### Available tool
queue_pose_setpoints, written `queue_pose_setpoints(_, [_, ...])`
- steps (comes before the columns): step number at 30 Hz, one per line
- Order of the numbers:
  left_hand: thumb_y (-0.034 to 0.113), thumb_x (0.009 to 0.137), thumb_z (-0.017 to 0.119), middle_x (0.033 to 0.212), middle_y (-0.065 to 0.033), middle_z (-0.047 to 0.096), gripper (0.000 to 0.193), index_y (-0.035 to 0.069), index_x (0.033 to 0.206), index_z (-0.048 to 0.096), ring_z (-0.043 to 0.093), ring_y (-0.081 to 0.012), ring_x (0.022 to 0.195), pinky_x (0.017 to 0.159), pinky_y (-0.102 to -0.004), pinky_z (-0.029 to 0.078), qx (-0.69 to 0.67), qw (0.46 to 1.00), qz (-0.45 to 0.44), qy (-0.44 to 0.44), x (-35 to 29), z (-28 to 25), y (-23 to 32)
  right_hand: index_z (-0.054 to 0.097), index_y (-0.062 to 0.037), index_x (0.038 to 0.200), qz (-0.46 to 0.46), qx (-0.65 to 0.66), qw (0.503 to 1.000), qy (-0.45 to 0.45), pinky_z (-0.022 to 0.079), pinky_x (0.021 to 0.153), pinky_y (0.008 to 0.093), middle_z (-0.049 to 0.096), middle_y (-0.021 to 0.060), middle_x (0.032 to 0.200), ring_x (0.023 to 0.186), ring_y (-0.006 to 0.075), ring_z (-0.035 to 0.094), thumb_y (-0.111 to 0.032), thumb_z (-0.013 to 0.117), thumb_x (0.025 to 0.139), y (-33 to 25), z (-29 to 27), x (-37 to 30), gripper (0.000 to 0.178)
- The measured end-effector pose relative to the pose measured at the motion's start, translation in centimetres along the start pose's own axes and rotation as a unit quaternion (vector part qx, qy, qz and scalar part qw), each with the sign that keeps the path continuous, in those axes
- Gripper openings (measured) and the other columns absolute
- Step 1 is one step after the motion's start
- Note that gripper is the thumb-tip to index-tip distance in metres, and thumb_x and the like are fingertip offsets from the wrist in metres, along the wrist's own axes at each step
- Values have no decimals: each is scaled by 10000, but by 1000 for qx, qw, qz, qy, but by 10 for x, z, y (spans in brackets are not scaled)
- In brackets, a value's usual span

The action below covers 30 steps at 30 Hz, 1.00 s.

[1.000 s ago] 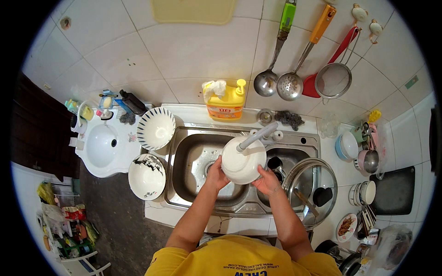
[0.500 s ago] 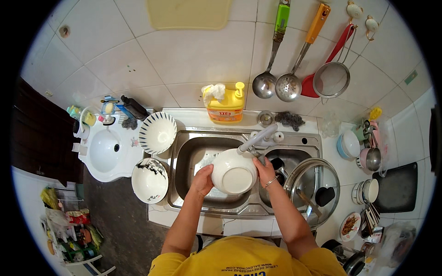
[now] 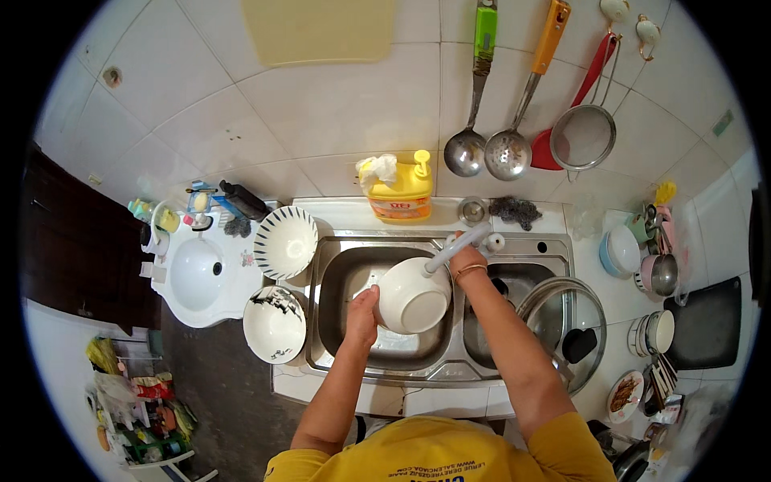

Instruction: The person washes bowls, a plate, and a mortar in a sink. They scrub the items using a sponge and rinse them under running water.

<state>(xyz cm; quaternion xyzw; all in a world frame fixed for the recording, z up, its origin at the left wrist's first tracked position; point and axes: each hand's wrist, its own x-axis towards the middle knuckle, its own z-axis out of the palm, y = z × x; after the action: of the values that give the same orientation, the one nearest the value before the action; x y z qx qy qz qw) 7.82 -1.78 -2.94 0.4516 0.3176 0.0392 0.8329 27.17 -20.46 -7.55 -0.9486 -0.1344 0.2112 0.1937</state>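
Observation:
A white bowl (image 3: 414,299) is tilted with its underside toward me over the left sink basin (image 3: 341,277). My left hand (image 3: 364,315) grips its left rim, thumb on the outer wall. The grey faucet spout (image 3: 459,247) reaches over the bowl's upper edge. My right hand (image 3: 467,259), with a bracelet at the wrist, is off the bowl and at the base of the faucet. Its fingers curl there, partly hidden by the spout; the part they grip is not clear.
Left of the sink stand a striped bowl (image 3: 286,243) and a black-patterned bowl (image 3: 275,325). A glass lid (image 3: 590,309) leans over the right basin (image 3: 514,277). Behind are a yellow detergent jug (image 3: 399,197) and a dark scouring pad (image 3: 516,211). Ladles (image 3: 464,153) hang above.
My right hand has let go of the bowl and moved up to the faucet. The bowl, kept in my left hand, has tipped. The whole view has shifted slightly.

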Motion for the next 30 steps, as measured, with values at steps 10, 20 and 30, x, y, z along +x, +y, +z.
queue_pose_setpoints(10, [309,935,419,1116,-82,562,358,26,1132,514,529,-226,1034,895,-399,401,-130,990,-60,-14,-13,5,8,359,-75,1285,-10,163,977,141,445,848,407,581,226,1061,1010,369,553,-272,574,801,1,9,-25,566])
queue_pose_setpoints(20, [285,925,447,1078,-85,582,326,27,1104,532,552,-209,990,876,-368,418,-86,996,-31,-21,-11,-1,-4,467,-53,1218,-51,232,966,104,440,846,402,556,240,1104,998,379,547,-284,569,810,-1,-10,-45,479])
queue_pose_setpoints(30, [183,866,576,729,8,583,177,24,796,610,506,-54,652,591,-208,396,164,975,148,22,-20,37,-9,486,-71,1203,-282,26,916,284,326,960,422,471,180,1177,1119,360,415,-175,582,753,-99,-24,-158,472])
